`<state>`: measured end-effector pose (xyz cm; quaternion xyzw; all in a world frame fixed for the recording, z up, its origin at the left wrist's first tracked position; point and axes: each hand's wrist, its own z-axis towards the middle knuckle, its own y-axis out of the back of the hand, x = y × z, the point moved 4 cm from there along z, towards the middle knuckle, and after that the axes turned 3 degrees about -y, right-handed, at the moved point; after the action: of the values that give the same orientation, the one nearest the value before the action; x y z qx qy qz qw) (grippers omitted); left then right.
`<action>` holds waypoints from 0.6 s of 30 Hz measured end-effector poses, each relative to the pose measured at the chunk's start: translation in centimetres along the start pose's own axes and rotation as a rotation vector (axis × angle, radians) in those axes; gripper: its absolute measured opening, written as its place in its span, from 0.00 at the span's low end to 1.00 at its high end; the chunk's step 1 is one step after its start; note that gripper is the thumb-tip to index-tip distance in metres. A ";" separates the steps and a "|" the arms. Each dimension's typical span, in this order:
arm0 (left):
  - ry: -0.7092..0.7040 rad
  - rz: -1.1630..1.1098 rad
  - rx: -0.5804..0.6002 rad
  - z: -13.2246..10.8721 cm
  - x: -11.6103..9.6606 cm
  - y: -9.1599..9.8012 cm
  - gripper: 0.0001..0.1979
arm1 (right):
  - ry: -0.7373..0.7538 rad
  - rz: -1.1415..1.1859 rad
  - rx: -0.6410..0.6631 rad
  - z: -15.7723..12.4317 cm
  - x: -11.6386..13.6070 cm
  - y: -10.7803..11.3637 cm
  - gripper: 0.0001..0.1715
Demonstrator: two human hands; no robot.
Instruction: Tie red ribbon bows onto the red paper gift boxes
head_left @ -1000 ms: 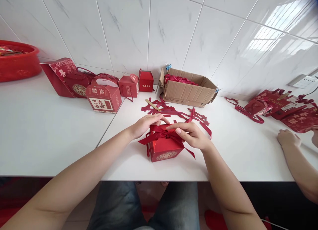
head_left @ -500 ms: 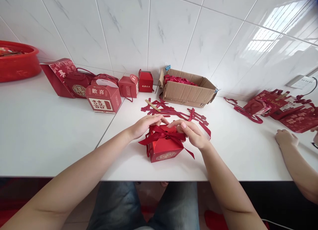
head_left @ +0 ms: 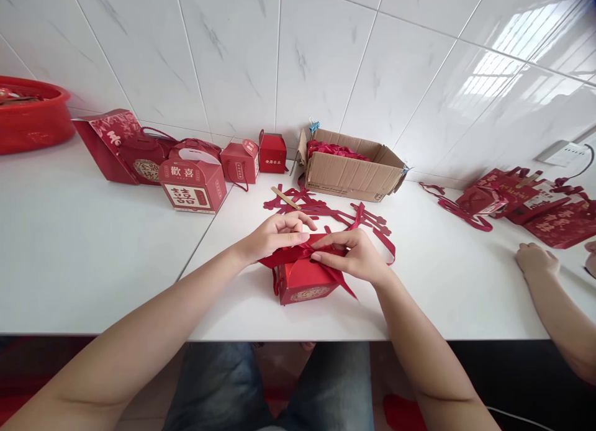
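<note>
In front of me on the white table stands a small red gift box [head_left: 307, 287] with a gold round pattern on its near side. A red satin ribbon [head_left: 284, 256] is tied in a bow on top, one tail hanging over the front right. My right hand [head_left: 356, 254] pinches the bow near its knot between thumb and fingers. Just over the bow's left loop is my left hand [head_left: 277, 235], its fingers curved and the thumb apart from them. Flat red strips [head_left: 321, 208] and a gold stick [head_left: 286, 198] lie behind the box.
At the back, a cardboard box [head_left: 347, 184] holds red ribbon pieces. Several red gift boxes [head_left: 198, 186] line the wall to the left, beside a red basin [head_left: 35, 123]. Red bags [head_left: 554, 217] and another person's hand [head_left: 537, 258] are at the right.
My right hand has moved down and left from above the bow and now pinches it near the knot. My left hand's thumb has come down toward the left loop.
</note>
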<state>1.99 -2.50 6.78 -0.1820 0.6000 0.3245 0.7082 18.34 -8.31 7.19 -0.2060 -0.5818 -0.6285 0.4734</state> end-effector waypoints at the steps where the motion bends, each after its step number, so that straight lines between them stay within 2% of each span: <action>1: 0.001 -0.028 0.025 0.0 -0.1 0.1 0.13 | -0.001 0.007 -0.001 0.0 0.0 -0.1 0.14; 4: -0.002 -0.162 0.097 0.0 0.1 0.2 0.07 | -0.010 0.032 0.005 -0.1 0.0 -0.1 0.14; 11: 0.035 -0.368 0.108 0.4 1.3 0.0 0.12 | -0.067 0.094 0.043 -0.2 -0.3 -0.2 0.14; 18: 0.081 -0.390 0.127 0.4 1.4 -0.3 0.14 | -0.075 0.116 0.070 -0.1 0.1 -0.4 0.12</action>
<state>2.56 -2.12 5.44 -0.2626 0.6008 0.1354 0.7428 18.01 -8.49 7.03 -0.2461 -0.6080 -0.5710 0.4937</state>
